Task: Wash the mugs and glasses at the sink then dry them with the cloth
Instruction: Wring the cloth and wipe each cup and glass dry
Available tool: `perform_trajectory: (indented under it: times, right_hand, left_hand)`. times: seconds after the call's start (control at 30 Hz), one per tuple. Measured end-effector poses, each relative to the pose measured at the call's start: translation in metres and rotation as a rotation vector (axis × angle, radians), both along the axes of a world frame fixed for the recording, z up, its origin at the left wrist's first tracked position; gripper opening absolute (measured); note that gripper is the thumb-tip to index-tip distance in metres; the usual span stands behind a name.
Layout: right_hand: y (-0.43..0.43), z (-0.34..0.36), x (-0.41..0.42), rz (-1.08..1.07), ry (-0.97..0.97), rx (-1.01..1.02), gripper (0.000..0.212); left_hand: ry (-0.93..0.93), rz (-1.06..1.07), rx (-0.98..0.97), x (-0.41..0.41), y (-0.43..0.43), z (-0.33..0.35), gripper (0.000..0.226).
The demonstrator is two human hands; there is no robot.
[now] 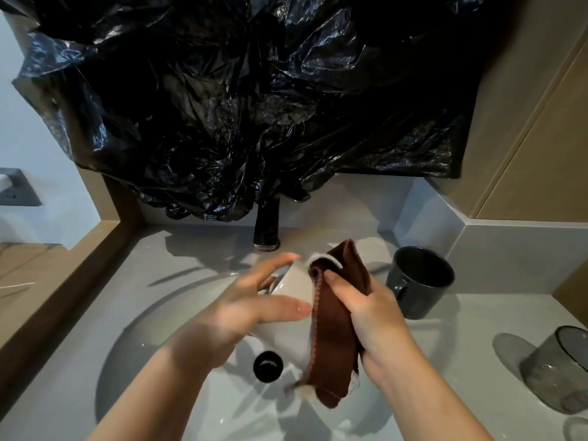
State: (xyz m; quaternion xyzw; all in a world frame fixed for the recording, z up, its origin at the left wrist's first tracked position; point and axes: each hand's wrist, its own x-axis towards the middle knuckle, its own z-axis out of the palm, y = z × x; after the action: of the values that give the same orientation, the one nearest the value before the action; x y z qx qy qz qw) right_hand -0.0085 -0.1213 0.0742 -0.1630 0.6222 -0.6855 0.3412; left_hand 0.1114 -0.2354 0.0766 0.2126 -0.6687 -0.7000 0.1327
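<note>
Over the sink basin (159,329), my left hand (248,300) holds a white mug (294,284) on its side, fingers spread along its wall. My right hand (372,316) grips a brown cloth (334,332) that drapes over the mug's mouth and hangs down past my wrist. A dark grey mug (420,281) stands upright on the counter to the right of the basin. A smoky glass (560,370) stands at the far right edge. The white mug's handle is hidden.
A black faucet (266,230) rises behind the basin, with a black drain plug (268,366) below my hands. Crumpled black plastic sheeting (254,100) covers the wall above. A wooden ledge (63,281) borders the grey counter on the left.
</note>
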Motion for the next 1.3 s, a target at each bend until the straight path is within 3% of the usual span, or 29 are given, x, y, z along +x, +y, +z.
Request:
perform_trajectory:
  times: [0.2, 0.3, 0.43, 0.57, 0.7, 0.8, 0.83, 0.97, 1.03, 1.2, 1.3]
  right_hand:
    - [-0.004, 0.001, -0.004, -0.066, 0.362, 0.033, 0.020]
    - [-0.008, -0.005, -0.004, -0.204, 0.288, 0.008, 0.020]
    - [-0.015, -0.016, 0.000, -0.372, 0.179, 0.019, 0.005]
    - [-0.015, -0.016, 0.006, -0.418, 0.172, 0.011, 0.012]
    - [-0.009, -0.008, -0.003, -0.379, 0.059, -0.046, 0.014]
    - [-0.008, 0.005, -0.007, -0.223, -0.050, -0.108, 0.012]
    - [-0.006, 0.008, -0.006, -0.113, -0.037, -0.097, 0.011]
    - [0.006, 0.014, 0.000, 0.362, 0.308, 0.049, 0.017]
    - [0.009, 0.017, -0.002, 0.452, 0.300, 0.075, 0.017]
    - [0.009, 0.014, -0.004, 0.405, 0.271, 0.090, 0.006]
    - [0.007, 0.004, -0.008, 0.188, 0.226, 0.064, 0.011]
  left_hand:
    - [-0.026, -0.013, 0.057, 0.000, -0.001, -0.003, 0.079]
    - [-0.019, 0.152, 0.066, -0.007, 0.004, -0.004, 0.094]
    - [0.075, 0.468, 0.225, -0.024, 0.024, -0.014, 0.105]
    - [0.087, 0.443, 0.344, -0.025, 0.035, -0.019, 0.080]
    - [0.035, 0.289, 0.380, -0.010, 0.019, -0.021, 0.082]
    - [-0.045, 0.179, 0.230, -0.004, 0.011, -0.023, 0.094]
    - [-0.057, 0.159, 0.198, -0.003, 0.009, -0.024, 0.095]
    - [-0.021, 0.043, 0.168, 0.000, -0.006, -0.024, 0.084]
    - [-0.031, -0.039, 0.146, 0.001, -0.012, -0.023, 0.076]
    - [-0.063, -0.158, 0.193, 0.002, -0.016, -0.024, 0.074]
    - [-0.057, 0.025, 0.344, 0.002, -0.012, -0.034, 0.075]
